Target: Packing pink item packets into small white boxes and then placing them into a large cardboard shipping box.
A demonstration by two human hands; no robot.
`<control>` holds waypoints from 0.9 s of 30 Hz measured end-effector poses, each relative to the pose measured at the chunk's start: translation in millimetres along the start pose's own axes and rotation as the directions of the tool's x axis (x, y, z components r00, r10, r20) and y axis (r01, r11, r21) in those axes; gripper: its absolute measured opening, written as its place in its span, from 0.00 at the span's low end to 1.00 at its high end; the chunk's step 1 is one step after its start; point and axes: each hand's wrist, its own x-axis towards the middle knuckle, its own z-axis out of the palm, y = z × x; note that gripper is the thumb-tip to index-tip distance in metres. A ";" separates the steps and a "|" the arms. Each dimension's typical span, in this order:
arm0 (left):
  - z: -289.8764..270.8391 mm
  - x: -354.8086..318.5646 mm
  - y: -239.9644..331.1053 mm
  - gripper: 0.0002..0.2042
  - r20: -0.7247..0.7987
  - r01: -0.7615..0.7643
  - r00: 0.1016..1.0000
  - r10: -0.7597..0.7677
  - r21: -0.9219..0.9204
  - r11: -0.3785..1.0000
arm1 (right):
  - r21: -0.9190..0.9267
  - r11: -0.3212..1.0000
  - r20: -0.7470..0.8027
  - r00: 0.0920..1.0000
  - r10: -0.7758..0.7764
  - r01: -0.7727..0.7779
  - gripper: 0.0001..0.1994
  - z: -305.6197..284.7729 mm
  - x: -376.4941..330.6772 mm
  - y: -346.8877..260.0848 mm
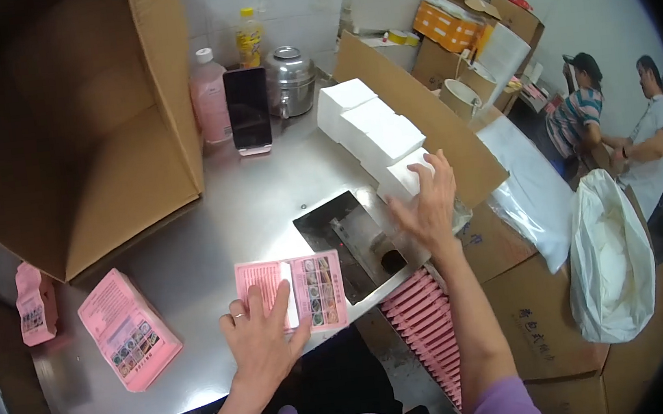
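Observation:
A pink printed package (323, 280) lies opened flat on the steel table, with small pictures on its right half. My left hand (260, 338) rests on its left half, fingers spread. A narrow white strip, perhaps folded tissue (286, 276), shows beside my index finger. Farther right, my right hand (433, 203) is at the near end of a row of white paper stacks (379, 132). Its fingers are apart over the nearest stack, and I cannot tell whether they touch it.
A big open carton (119, 174) stands at the left, near filled pink packs (129, 328). A dark rectangular opening (352, 241) is in the tabletop. More pink packages (422, 319) stand in a row below the table edge. A phone (248, 110) stands behind. Two people are far right.

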 end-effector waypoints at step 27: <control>9.3 -2.2 -12.1 0.22 0.003 -0.138 0.990 0.140 -0.148 0.979 | -0.043 0.959 0.069 0.957 0.281 -0.279 0.20 2.5 -17.6 -7.1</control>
